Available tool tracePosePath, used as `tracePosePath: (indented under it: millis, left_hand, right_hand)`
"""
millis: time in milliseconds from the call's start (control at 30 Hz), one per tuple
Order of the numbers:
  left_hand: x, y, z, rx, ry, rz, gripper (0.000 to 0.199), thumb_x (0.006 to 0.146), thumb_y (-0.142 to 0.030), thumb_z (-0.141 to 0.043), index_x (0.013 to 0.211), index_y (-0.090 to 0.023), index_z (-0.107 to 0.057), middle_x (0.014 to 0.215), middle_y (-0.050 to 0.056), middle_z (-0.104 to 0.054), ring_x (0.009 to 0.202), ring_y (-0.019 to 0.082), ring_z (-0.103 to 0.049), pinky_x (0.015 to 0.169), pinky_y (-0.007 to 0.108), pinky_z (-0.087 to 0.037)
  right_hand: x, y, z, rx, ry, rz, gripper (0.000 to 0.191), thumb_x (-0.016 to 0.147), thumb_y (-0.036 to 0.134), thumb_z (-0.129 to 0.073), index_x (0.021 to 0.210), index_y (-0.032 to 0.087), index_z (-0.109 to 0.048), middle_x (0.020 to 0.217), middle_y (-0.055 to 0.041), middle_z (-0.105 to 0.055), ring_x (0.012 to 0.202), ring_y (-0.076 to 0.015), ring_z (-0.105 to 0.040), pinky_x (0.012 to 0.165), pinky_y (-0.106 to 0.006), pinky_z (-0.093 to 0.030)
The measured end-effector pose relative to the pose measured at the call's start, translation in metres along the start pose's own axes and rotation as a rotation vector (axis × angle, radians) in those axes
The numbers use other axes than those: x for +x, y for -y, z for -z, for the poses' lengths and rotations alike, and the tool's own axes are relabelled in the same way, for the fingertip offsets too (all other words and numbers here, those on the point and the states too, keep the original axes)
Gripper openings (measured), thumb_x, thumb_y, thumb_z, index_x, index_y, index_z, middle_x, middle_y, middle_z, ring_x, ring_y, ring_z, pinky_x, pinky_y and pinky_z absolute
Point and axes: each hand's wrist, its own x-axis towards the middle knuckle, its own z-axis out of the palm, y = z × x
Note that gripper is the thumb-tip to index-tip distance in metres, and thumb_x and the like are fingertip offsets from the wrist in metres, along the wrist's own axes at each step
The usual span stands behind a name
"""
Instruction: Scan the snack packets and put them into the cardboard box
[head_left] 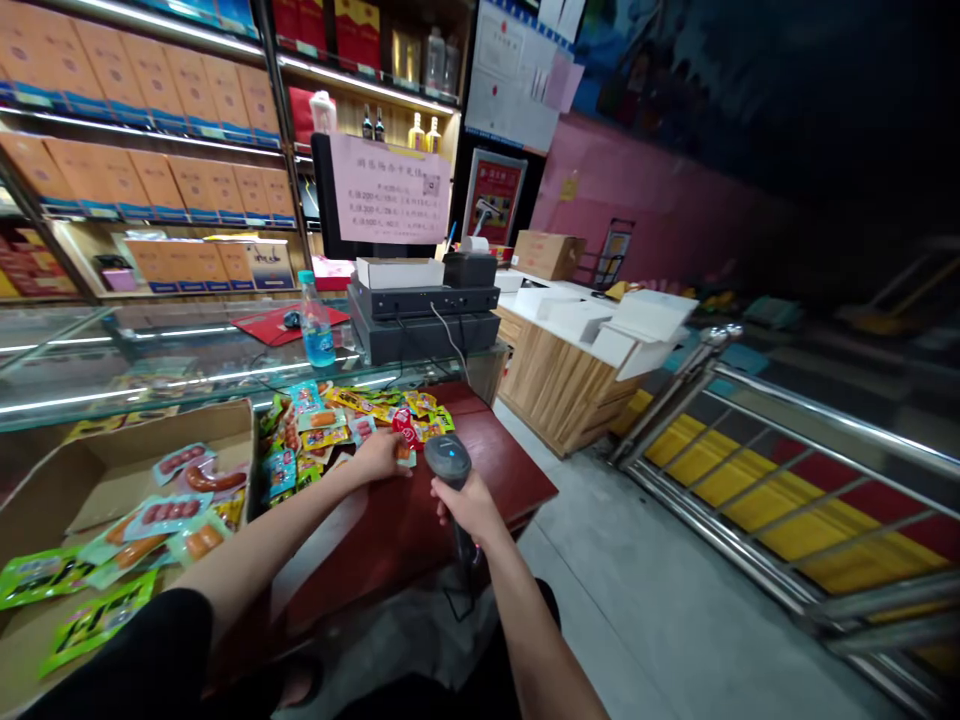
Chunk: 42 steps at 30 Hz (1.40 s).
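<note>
My right hand is wrapped round the handle of a dark grey barcode scanner, which has a small blue light on its top. Fingers curled, my left hand closes on a small sausage packet at the edge of a heap of snack packets. A red packet lies just beyond those fingers. The heap rests on a dark red wooden table. To the left, a cardboard box holds several more sealed sausage packets.
Behind the table runs a glass counter bearing a bottle of blue drink, a red folder and a cash drawer under a monitor with a pink notice. A metal railing stands at the right.
</note>
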Motion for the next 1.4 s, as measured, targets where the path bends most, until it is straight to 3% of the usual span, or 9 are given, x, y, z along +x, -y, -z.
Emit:
tracePosePath:
  millis: [100, 367, 600, 700, 867, 933, 1067, 1233, 1400]
  left_hand:
    - [-0.002, -0.004, -0.001, 0.113, 0.021, -0.038, 0.058, 0.054, -0.044, -0.081, 0.101, -0.016, -0.062, 0.101, 0.013, -0.063, 0.098, 0.029, -0.059, 0.082, 0.033, -0.044]
    - [-0.002, -0.015, -0.001, 0.318, 0.137, -0.048, 0.034, 0.079, -0.024, -0.056, 0.112, -0.014, -0.057, 0.097, 0.018, -0.066, 0.092, 0.029, -0.064, 0.075, 0.035, -0.047]
    - [-0.011, -0.018, 0.006, 0.351, 0.011, -0.091, 0.029, 0.076, -0.023, -0.053, 0.102, -0.012, -0.062, 0.096, 0.020, -0.065, 0.096, 0.032, -0.061, 0.081, 0.041, -0.046]
    - [-0.011, -0.010, 0.016, 0.184, -0.036, -0.024, 0.021, 0.081, -0.026, -0.049, 0.088, -0.014, -0.064, 0.091, 0.015, -0.066, 0.089, 0.026, -0.063, 0.081, 0.036, -0.046]
    - [-0.015, 0.014, 0.040, -0.377, -0.064, 0.403, 0.027, 0.085, -0.033, -0.049, 0.070, -0.015, -0.061, 0.062, 0.005, -0.062, 0.068, 0.019, -0.064, 0.066, 0.028, -0.050]
    - [-0.022, 0.026, 0.051, -0.738, -0.090, 0.518, 0.026, 0.084, -0.035, -0.055, 0.071, -0.013, -0.061, 0.064, 0.005, -0.064, 0.066, 0.017, -0.065, 0.064, 0.027, -0.051]
    - [-0.043, 0.048, 0.070, -1.307, -0.132, 0.545, 0.020, 0.076, -0.030, -0.070, 0.082, -0.012, -0.065, 0.080, 0.007, -0.069, 0.069, 0.015, -0.068, 0.065, 0.024, -0.054]
    - [-0.070, 0.064, 0.077, -1.431, -0.176, 0.526, 0.032, 0.060, -0.019, -0.082, 0.088, -0.013, -0.067, 0.089, 0.006, -0.071, 0.073, 0.012, -0.067, 0.065, 0.021, -0.053]
    - [-0.076, 0.065, 0.070, -1.359, -0.221, 0.561, 0.036, 0.055, -0.023, -0.084, 0.082, -0.012, -0.062, 0.071, 0.000, -0.066, 0.055, 0.007, -0.057, 0.054, 0.019, -0.048]
  right_hand:
    - [0.000, 0.000, 0.001, 0.007, 0.004, -0.004, 0.018, 0.071, 0.032, -0.059, 0.065, 0.016, -0.058, 0.042, 0.0033, -0.054, 0.034, -0.0108, -0.050, 0.036, -0.021, -0.043]
    - [-0.003, 0.000, -0.001, 0.002, -0.003, -0.012, 0.018, 0.072, 0.033, -0.059, 0.065, 0.016, -0.057, 0.042, 0.0035, -0.054, 0.034, -0.0101, -0.050, 0.036, -0.019, -0.042]
    - [-0.006, 0.003, -0.003, -0.016, 0.010, -0.001, 0.019, 0.071, 0.033, -0.059, 0.063, 0.016, -0.057, 0.042, 0.0034, -0.054, 0.034, -0.0102, -0.050, 0.036, -0.020, -0.042]
    - [-0.007, 0.006, -0.007, -0.021, 0.026, 0.006, 0.019, 0.071, 0.033, -0.060, 0.064, 0.015, -0.058, 0.041, 0.0032, -0.054, 0.034, -0.0105, -0.050, 0.037, -0.020, -0.042]
    - [-0.006, 0.013, -0.019, -0.020, 0.071, 0.019, 0.019, 0.070, 0.033, -0.059, 0.063, 0.016, -0.057, 0.041, 0.0041, -0.053, 0.033, -0.0099, -0.049, 0.036, -0.020, -0.042]
    - [-0.005, 0.017, -0.026, -0.021, 0.099, 0.023, 0.019, 0.070, 0.033, -0.060, 0.063, 0.016, -0.057, 0.042, 0.0040, -0.054, 0.034, -0.0098, -0.049, 0.037, -0.020, -0.042]
    - [-0.001, 0.026, -0.044, -0.031, 0.160, 0.033, 0.019, 0.070, 0.032, -0.061, 0.063, 0.015, -0.058, 0.042, 0.0033, -0.054, 0.034, -0.0096, -0.050, 0.037, -0.019, -0.042]
    - [0.007, 0.032, -0.071, -0.041, 0.228, 0.035, 0.016, 0.070, 0.031, -0.063, 0.066, 0.016, -0.058, 0.042, 0.0036, -0.054, 0.034, -0.0100, -0.050, 0.035, -0.020, -0.042]
    - [0.012, 0.032, -0.088, -0.047, 0.262, 0.038, 0.014, 0.071, 0.030, -0.064, 0.069, 0.016, -0.060, 0.043, 0.0033, -0.054, 0.035, -0.0101, -0.050, 0.036, -0.021, -0.045]
